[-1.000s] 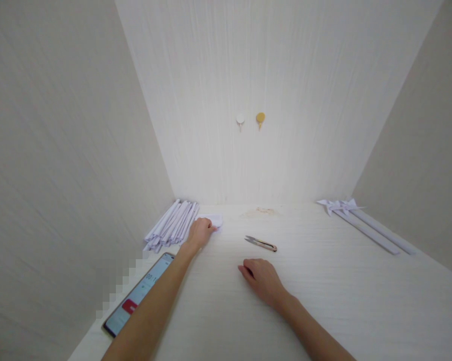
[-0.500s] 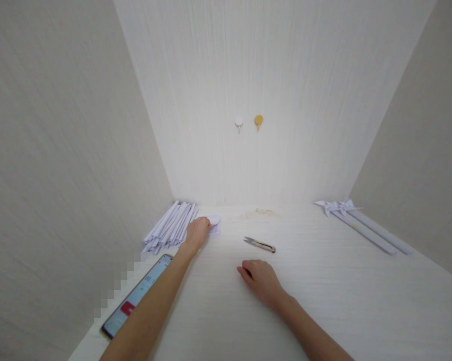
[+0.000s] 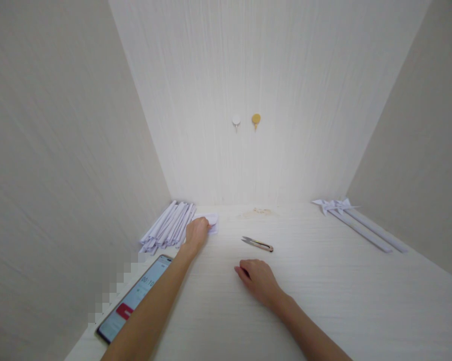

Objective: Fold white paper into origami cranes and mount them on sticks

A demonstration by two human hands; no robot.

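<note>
At the back left of the table, my left hand (image 3: 197,233) has its fingers pinched at the edge of a small stack of white paper (image 3: 212,219). The top sheet looks curved up, and part of the stack is hidden behind the hand. My right hand (image 3: 259,282) rests on the tabletop with its fingers curled in, and nothing shows in it. Just beyond it lies a pair of thread snips (image 3: 257,244), blades pointing left.
A pile of rolled white paper sticks (image 3: 169,226) lies by the left wall. My left forearm partly covers a phone (image 3: 146,286) showing a timer. Two paper pinwheels on sticks (image 3: 361,229) lie at the right. A white hook (image 3: 236,120) and a yellow hook (image 3: 256,119) are on the back wall.
The whole view has shifted slightly. The top paper sheet by my left fingers looks a little more lifted. My right hand and the snips stay in place.
</note>
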